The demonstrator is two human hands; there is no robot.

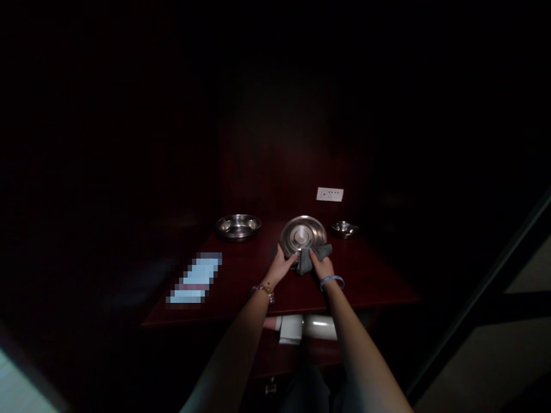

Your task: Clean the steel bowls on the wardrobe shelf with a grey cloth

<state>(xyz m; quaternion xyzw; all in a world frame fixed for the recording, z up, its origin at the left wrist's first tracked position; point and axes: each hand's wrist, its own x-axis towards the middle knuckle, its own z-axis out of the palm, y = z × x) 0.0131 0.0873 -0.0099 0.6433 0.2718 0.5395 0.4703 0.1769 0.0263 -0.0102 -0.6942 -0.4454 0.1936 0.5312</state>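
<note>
A round stainless steel plate (pixel 305 226) with concentric rings is tilted toward me above the dark red tabletop. My left hand (pixel 282 265) grips its lower left rim, thumb on the face and the other fingers mostly hidden behind. At the lower right rim, my right hand (pixel 321 265) is closed on a grey cloth (pixel 306 261), pressing it against the plate. Part of the cloth sticks out to the right above that hand.
A wide steel dish (pixel 239 228) stands at the back left of the tabletop (pixel 241 281), and a small steel bowl (pixel 345 230) at the back right. A blurred bright rectangle (pixel 196 280) lies at left. White and silvery items (pixel 319 326) sit on the shelf below. A wall socket (pixel 330 194) is behind.
</note>
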